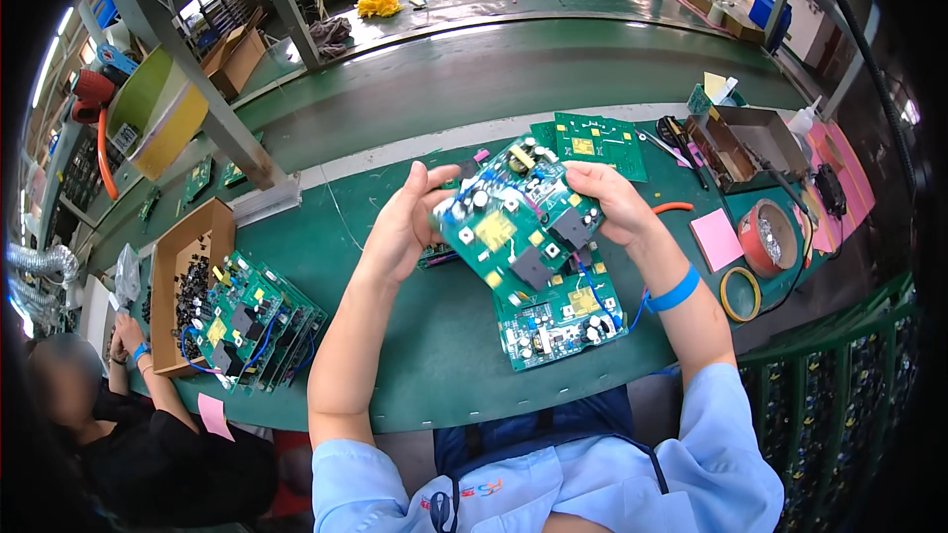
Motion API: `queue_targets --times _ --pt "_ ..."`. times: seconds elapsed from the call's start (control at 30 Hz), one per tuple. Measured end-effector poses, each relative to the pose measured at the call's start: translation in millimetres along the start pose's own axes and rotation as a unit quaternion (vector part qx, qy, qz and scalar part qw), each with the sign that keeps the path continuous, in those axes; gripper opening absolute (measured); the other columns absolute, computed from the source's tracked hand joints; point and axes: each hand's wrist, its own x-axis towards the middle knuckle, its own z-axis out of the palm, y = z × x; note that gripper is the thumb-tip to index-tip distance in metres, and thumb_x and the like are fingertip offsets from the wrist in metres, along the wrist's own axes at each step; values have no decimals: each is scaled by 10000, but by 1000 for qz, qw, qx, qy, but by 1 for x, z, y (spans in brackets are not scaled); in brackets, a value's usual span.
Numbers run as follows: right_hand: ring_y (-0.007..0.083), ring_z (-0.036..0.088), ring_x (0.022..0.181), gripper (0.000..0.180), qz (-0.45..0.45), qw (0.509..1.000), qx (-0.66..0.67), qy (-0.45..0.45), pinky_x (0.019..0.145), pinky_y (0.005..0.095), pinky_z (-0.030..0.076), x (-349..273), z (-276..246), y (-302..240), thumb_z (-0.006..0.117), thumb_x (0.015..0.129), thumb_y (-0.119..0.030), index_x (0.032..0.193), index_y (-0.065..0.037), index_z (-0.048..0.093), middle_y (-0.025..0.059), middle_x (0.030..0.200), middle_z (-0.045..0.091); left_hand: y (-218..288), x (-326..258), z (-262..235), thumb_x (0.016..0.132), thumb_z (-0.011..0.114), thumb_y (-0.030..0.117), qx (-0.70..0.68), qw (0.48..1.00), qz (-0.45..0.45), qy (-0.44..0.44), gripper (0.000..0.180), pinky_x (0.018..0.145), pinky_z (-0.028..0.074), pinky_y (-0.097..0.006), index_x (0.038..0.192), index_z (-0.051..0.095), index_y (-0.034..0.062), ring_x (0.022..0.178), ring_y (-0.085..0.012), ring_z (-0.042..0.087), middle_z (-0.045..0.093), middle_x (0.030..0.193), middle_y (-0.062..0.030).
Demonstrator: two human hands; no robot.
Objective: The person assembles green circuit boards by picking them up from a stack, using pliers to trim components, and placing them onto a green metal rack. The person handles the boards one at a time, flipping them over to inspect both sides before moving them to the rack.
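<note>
Our right hand (614, 203) pinched the populated green circuit board (494, 231) by its right edge, above a nearer board (555, 328) on the bench (425, 365); whether our left hand (401, 225), at the left edge, gripped, we could not tell. A one-sided hold could have tipped it, and the blue wire (596, 298) could have snagged.

2 hands (616, 203) flank a circuit board (517, 221).
</note>
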Motion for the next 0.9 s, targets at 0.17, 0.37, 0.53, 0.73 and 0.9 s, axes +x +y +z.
queue_targets --times 0.17,0.37,0.53,0.73,0.9 --pt "73 545 739 254 65 991 -103 -60 663 205 442 11 12 -9 486 808 -144 979 41 513 57 880 579 -5 -7 10 793 477 397 13 993 -37 -114 601 848 374 -286 1164 342 -57 980 -151 478 477 1096 -122" --pt "79 547 740 249 74 985 -148 -49 665 205 442 7 16 -16 463 816 -127 987 45 516 55 875 583 -7 -11 16 619 690 192 173 978 8 -115 851 848 360 -269 1241 173 -71 988 -178 464 447 1115 -142" --pt "74 546 742 251 61 982 -173 -53 662 199 440 1 19 -16 440 823 -107 1006 49 514 60 874 587 -5 -14 28 744 568 150 204 977 -18 -57 550 790 387 -240 1186 306 -44 933 -124 484 512 1015 -106" --pt "77 527 795 282 47 974 -210 -62 703 207 424 -3 19 -19 461 821 -143 1021 52 497 59 923 572 -12 -11 23 822 450 206 141 989 -9 -47 339 702 407 -207 1067 462 -28 796 -75 511 548 929 -54" --pt "101 528 805 318 18 982 -188 20 688 225 427 -20 1 -26 466 830 -207 1063 10 476 79 915 568 -13 -8 25 817 462 198 86 995 -27 -49 334 713 414 -213 1050 473 -41 817 -85 518 553 940 -59"
